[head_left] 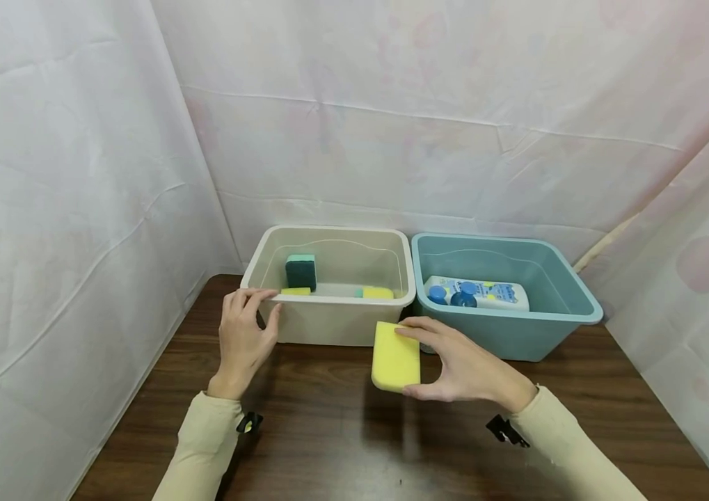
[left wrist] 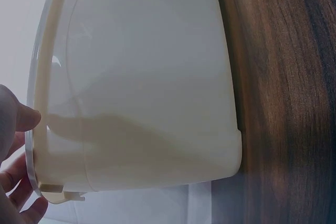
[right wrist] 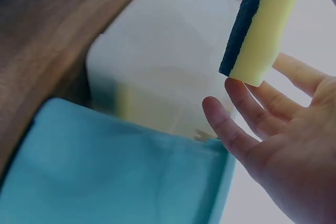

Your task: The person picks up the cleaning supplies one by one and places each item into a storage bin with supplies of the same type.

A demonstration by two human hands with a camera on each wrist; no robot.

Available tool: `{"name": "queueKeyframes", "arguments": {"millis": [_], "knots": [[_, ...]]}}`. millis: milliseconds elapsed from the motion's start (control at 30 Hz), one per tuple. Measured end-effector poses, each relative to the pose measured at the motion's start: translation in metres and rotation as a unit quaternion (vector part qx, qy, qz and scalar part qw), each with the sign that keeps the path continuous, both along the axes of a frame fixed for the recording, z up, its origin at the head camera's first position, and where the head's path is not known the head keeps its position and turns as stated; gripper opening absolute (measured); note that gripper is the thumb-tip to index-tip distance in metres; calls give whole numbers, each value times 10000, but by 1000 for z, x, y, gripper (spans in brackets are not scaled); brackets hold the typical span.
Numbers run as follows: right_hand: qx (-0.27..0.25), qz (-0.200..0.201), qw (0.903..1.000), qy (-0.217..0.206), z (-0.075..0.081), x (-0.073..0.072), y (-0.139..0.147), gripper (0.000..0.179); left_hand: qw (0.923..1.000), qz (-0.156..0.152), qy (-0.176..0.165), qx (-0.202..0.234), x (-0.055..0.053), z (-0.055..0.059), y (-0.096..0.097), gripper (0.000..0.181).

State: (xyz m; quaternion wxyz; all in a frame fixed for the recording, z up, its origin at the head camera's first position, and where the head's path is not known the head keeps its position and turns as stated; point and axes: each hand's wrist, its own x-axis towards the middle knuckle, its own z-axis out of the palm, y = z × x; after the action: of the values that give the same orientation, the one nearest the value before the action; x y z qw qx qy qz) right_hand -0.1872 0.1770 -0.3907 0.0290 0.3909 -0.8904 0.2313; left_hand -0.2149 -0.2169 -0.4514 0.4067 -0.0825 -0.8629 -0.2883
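Observation:
My right hand (head_left: 463, 365) pinches a yellow sponge (head_left: 396, 356) between thumb and fingers, in front of the two bins and above the table. A dark scouring layer (right wrist: 245, 22) covers one face of this sponge in the right wrist view. My left hand (head_left: 244, 341) grips the front left rim of a beige bin (head_left: 335, 323), fingers over the edge and thumb against the outer wall. Inside that bin, a dark green sponge (head_left: 300, 273) stands upright. Yellow sponges (head_left: 378, 293) lie partly hidden behind the front wall.
Right beside the beige bin stands a blue bin (head_left: 504, 337). White bottles (head_left: 495, 293) with blue tops lie in it. Both bins are on a dark wooden table (head_left: 323, 431), with pale cloth (head_left: 354, 139) hanging behind and at the sides.

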Motion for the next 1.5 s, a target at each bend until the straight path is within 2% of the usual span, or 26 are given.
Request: {"name": "queueKeyframes", "arguments": {"millis": [433, 667, 1233, 1500], "knots": [[-104, 24, 9999, -114, 36, -17, -7, 88, 10000, 11, -38, -10, 0, 1, 0, 24], [-90, 36, 9999, 127, 51, -35, -17, 86, 10000, 41, 13, 5, 0, 0, -2, 24], [-64, -163, 9998, -51, 58, -89, -28, 87, 10000, 7, 37, -58, 2, 1, 0, 25], [108, -378, 9989, -268, 58, -104, -36, 89, 10000, 25, 30, -28, 3, 0, 0, 25]]}}
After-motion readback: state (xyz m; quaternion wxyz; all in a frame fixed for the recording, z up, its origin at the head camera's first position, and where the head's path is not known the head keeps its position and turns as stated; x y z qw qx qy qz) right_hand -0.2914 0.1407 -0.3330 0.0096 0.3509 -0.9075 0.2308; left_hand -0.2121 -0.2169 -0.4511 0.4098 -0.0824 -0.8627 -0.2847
